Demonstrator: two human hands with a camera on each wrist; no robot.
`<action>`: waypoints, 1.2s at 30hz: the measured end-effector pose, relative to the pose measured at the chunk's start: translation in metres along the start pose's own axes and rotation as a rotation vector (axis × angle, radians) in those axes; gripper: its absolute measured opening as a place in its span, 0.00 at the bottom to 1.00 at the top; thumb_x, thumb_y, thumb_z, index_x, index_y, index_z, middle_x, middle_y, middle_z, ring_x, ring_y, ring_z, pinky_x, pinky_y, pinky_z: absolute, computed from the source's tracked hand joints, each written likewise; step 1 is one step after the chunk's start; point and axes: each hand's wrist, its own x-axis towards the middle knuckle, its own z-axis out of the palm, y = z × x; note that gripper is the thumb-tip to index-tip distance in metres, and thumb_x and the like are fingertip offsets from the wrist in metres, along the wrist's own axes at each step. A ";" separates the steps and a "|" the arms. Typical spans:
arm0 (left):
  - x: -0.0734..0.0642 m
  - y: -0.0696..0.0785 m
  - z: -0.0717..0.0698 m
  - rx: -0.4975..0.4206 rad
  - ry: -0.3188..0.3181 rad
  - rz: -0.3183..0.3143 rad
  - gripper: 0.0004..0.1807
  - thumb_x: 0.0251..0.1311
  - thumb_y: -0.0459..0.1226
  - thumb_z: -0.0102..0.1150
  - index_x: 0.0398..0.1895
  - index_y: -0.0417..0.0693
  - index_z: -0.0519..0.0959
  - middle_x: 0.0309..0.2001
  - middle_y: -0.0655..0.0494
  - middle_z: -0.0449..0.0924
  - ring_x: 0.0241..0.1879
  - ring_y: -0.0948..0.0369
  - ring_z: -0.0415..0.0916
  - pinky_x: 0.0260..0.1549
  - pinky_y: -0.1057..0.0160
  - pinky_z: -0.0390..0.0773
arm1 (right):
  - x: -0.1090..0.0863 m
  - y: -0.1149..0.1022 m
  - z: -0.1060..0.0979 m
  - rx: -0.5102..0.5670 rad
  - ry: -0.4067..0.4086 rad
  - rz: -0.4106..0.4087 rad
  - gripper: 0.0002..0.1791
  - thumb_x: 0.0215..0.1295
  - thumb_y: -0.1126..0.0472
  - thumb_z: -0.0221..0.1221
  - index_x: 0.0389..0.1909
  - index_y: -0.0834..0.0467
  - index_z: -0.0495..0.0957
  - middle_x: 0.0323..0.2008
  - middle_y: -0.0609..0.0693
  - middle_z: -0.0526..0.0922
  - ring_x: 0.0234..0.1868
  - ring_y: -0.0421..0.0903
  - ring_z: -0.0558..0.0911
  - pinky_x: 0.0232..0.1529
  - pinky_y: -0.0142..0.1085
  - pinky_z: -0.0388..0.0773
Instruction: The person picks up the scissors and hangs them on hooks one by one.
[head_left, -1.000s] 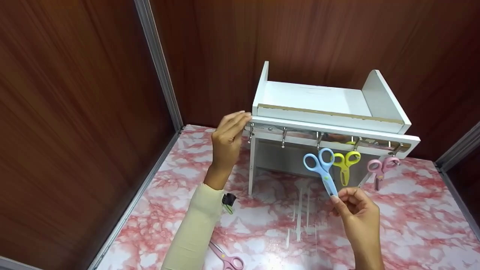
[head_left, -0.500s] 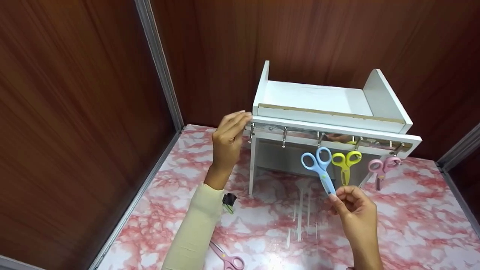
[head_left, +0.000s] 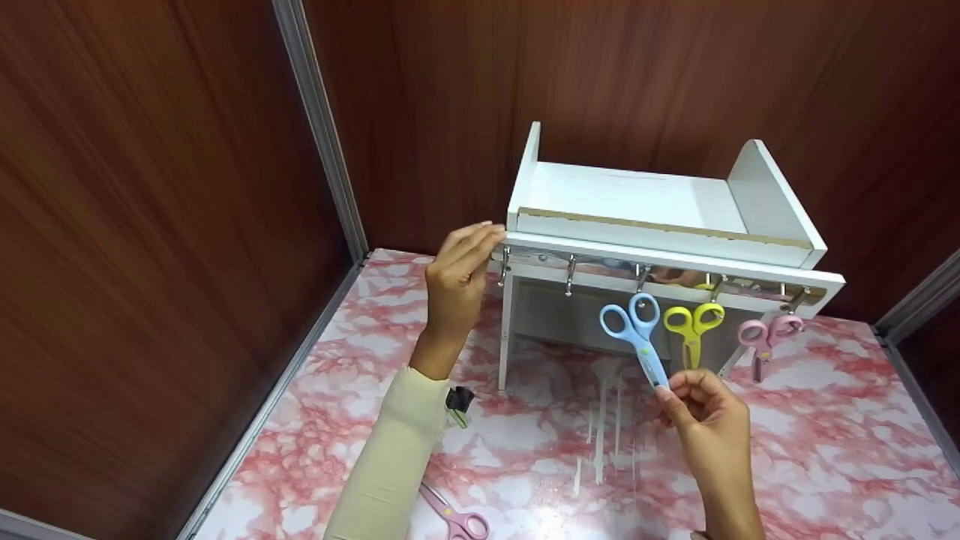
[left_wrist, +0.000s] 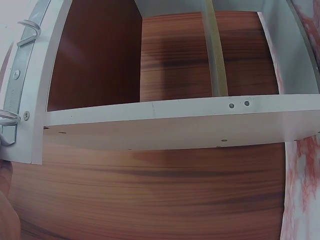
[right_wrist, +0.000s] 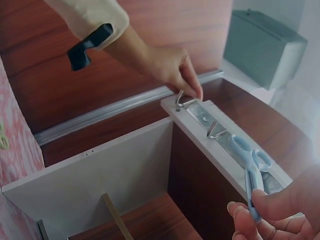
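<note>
My right hand (head_left: 712,427) pinches light-blue scissors (head_left: 636,330) by the blade end between thumb and fingers, with the handle loops upward. One loop overlaps the lower end of the rack's third hook (head_left: 642,277) in the head view. At the left end of the white hook rack (head_left: 675,262), my left hand (head_left: 456,281) holds the corner with its fingertips on the top edge. Yellow scissors (head_left: 691,337) hang from the hook to the right. Pink scissors (head_left: 761,349) hang at the right end. The two leftmost hooks, among them a metal hook (head_left: 570,274), hold nothing.
The white shelf (head_left: 637,195) with raised sides stands on a red-and-white marbled table (head_left: 525,465). More pink scissors (head_left: 454,517) lie near the front, beside my left sleeve (head_left: 390,450). A black-and-green item (head_left: 459,405) is by that sleeve. Wood-grain panels enclose the left and back.
My right hand has shifted slightly left with the blue scissors, moving their loops a little away from the yellow scissors. The left hand stays at the rack's end.
</note>
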 end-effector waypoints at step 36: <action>0.002 0.001 0.000 0.010 -0.021 -0.004 0.11 0.56 0.25 0.61 0.41 0.41 0.85 0.44 0.53 0.84 0.50 0.60 0.76 0.50 0.62 0.78 | 0.011 0.019 0.003 0.035 0.020 0.049 0.07 0.55 0.77 0.62 0.31 0.73 0.72 0.22 0.63 0.77 0.14 0.48 0.76 0.15 0.31 0.78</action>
